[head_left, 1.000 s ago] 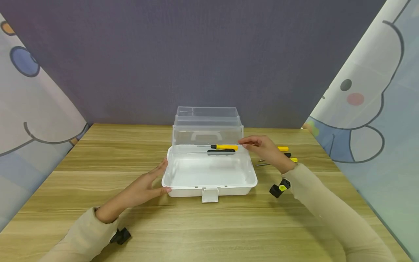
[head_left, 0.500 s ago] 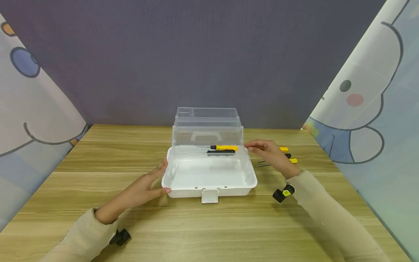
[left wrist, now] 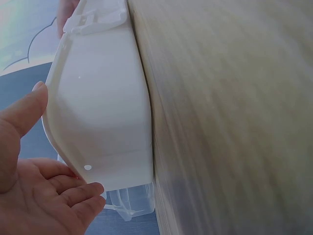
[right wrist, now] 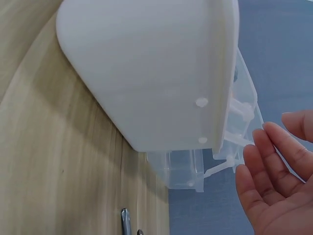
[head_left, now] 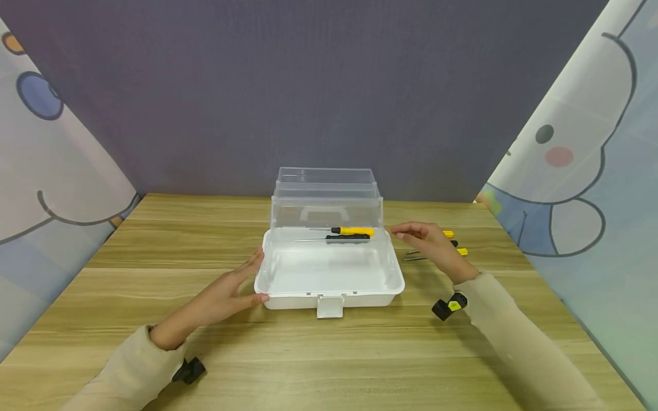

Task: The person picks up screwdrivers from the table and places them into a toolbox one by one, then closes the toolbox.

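Note:
A white toolbox lies on the table with its clear lid and trays raised at the back. My left hand rests against its left end, thumb at the front corner and fingers along the side. In the left wrist view those fingers touch the rim, loosely extended. A yellow-handled screwdriver and a black-handled screwdriver lie in the clear tray across the rear of the box. Just right of the back corner, my right hand hovers with nothing in its fingers, which are gently bent.
Beyond the right hand, two yellow-handled screwdrivers and a black-handled one lie on the wooden table, partly hidden by the hand. The box's front latch hangs down. A dark wall stands behind the table.
My right hand has moved right, away from the yellow screwdriver in the tray and past the box's back corner. The left hand and box stay in place.

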`<state>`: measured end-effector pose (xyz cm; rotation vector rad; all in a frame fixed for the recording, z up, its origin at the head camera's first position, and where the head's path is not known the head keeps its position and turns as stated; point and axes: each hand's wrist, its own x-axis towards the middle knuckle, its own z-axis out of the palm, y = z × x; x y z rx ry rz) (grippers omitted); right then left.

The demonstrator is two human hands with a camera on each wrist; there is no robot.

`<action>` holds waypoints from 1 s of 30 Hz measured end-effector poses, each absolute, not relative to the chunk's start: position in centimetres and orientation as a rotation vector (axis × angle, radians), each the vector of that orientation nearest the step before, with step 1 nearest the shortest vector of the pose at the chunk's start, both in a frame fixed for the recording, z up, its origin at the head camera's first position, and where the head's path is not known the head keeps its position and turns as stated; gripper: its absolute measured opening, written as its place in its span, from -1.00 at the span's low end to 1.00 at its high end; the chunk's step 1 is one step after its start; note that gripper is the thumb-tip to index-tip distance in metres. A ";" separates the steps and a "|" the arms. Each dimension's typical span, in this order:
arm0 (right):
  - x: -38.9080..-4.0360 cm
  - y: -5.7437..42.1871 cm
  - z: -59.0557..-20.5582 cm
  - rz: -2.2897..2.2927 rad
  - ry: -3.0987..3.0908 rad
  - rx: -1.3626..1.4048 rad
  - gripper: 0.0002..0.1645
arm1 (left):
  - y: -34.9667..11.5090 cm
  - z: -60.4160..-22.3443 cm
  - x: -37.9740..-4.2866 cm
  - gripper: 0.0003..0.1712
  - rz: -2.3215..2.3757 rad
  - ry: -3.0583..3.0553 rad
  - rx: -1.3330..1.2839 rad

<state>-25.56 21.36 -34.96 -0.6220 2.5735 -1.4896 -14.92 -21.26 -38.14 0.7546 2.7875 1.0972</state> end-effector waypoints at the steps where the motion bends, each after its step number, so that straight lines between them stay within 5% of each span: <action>1: -25.5 21.4 -35.0 -1.492 2.571 -0.620 -0.52 | -21.3 -38.1 -14.9 0.02 1.098 2.786 0.754; 30: -26.4 23.6 -36.6 -1.596 2.567 -0.497 -0.47 | -21.3 -38.2 -15.0 0.03 1.091 2.787 0.769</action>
